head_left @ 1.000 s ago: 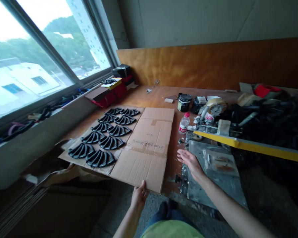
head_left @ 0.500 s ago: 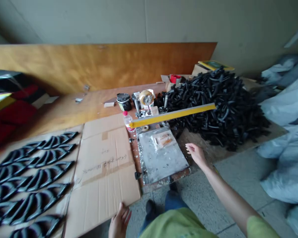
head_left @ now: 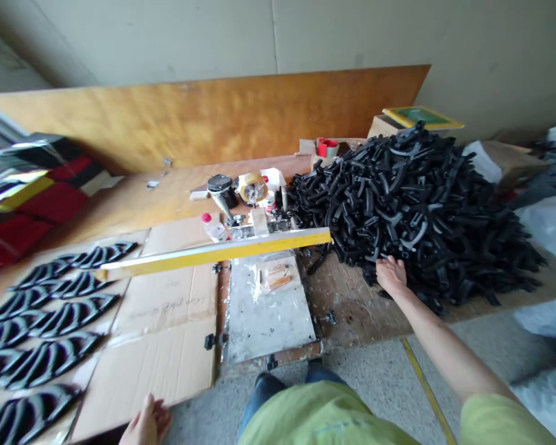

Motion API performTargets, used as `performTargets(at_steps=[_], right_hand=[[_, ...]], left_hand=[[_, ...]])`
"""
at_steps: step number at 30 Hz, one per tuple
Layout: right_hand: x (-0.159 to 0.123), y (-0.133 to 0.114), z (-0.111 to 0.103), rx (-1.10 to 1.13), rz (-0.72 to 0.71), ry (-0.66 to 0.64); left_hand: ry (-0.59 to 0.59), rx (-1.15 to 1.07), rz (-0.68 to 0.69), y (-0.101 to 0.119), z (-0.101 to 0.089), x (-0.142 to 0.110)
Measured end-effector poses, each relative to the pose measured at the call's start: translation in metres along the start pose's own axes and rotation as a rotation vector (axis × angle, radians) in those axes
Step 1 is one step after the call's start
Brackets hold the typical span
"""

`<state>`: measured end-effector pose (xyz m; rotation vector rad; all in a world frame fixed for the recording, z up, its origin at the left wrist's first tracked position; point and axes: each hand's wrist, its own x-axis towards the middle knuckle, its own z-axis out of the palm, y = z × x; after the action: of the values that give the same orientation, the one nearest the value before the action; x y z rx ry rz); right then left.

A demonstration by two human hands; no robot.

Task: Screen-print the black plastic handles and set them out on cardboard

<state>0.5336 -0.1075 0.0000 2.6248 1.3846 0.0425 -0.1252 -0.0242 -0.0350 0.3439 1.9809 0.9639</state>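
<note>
Black curved plastic parts (head_left: 412,198) heaped on bench (head_left: 352,315), right end. I log right hand (head_left: 391,274) at heap's front edge, left hand (head_left: 146,423) at cardboard sheet's (head_left: 152,358) near edge; hands well apart, grips I cannot tell.

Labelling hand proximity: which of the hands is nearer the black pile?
Right. The right hand is at the near edge of the pile; the left hand is far off to the pile's left, by the near edge of the cardboard.

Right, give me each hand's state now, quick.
Left hand: at the edge of the cardboard sheet; grip can't be told.
Right hand: at the pile of black curved parts; grip can't be told.
</note>
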Motion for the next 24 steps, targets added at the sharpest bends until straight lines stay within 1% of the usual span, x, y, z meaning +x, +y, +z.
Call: performTargets(at_steps=[2,4,5,7,9,11,13,14,16,20,22,24], right_hand=[[0.007,-0.011,-0.005,0.130,-0.054,-0.044],[0.009,-0.038,-0.014,0.364,-0.154,-0.067],[0.008,-0.058,-0.019,0.499,-0.234,-0.057],[0.004,-0.108,-0.032,0.747,-0.434,0.013],[-0.001,-0.163,-0.043,0.904,-0.639,0.097],[-0.002,-0.211,-0.050,0.936,-0.791,0.147],[-0.002,-0.245,-0.053,0.862,-0.895,0.162],[-0.001,-0.256,-0.052,0.805,-0.937,0.160],[-0.001,-0.267,-0.049,0.697,-0.978,0.160],[-0.009,-0.270,-0.045,0.592,-0.914,0.196],[-0.013,-0.271,-0.046,0.572,-0.901,0.192],[-0.015,-0.269,-0.049,0.585,-0.905,0.183]], left_hand=[[0.017,-0.060,0.038,0.009,0.013,-0.020],[-0.017,-0.098,0.102,0.019,0.028,-0.036],[-0.056,-0.110,0.143,0.024,0.037,-0.043],[-0.153,-0.125,0.224,0.039,0.057,-0.053],[-0.242,-0.134,0.295,0.058,0.080,-0.063],[-0.317,-0.142,0.368,0.079,0.101,-0.072],[-0.379,-0.158,0.429,0.101,0.118,-0.080],[-0.403,-0.171,0.454,0.111,0.124,-0.082],[-0.439,-0.201,0.502,0.130,0.132,-0.086],[-0.518,-0.258,0.619,0.168,0.144,-0.097],[-0.595,-0.292,0.689,0.187,0.152,-0.109],[-0.712,-0.287,0.726,0.202,0.161,-0.124]])
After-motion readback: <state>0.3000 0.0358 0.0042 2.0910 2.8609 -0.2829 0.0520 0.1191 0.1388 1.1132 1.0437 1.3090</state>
